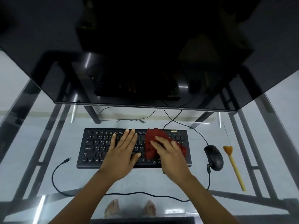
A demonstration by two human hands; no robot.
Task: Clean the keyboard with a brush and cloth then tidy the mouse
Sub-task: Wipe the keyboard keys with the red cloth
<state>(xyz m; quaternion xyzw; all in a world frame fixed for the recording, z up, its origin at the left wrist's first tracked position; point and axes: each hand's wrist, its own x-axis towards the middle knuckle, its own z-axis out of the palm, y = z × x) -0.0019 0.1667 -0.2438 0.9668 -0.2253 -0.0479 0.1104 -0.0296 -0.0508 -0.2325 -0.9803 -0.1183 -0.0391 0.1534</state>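
Observation:
A black keyboard (95,146) lies on the glass desk in front of me. My left hand (123,149) rests flat on its middle keys with fingers straight. My right hand (169,152) presses a crumpled red cloth (152,143) onto the keyboard's right half, fingers spread over it. A black wired mouse (213,157) sits just right of the keyboard. Further right lies a brush (234,167) with a yellow handle and orange bristles pointing away from me.
A large dark monitor (145,54) overhangs the back of the glass desk (40,143). Loose black cables (58,178) loop in front of and behind the keyboard, with free plug ends at the left and beside the mouse. My bare feet show through the glass.

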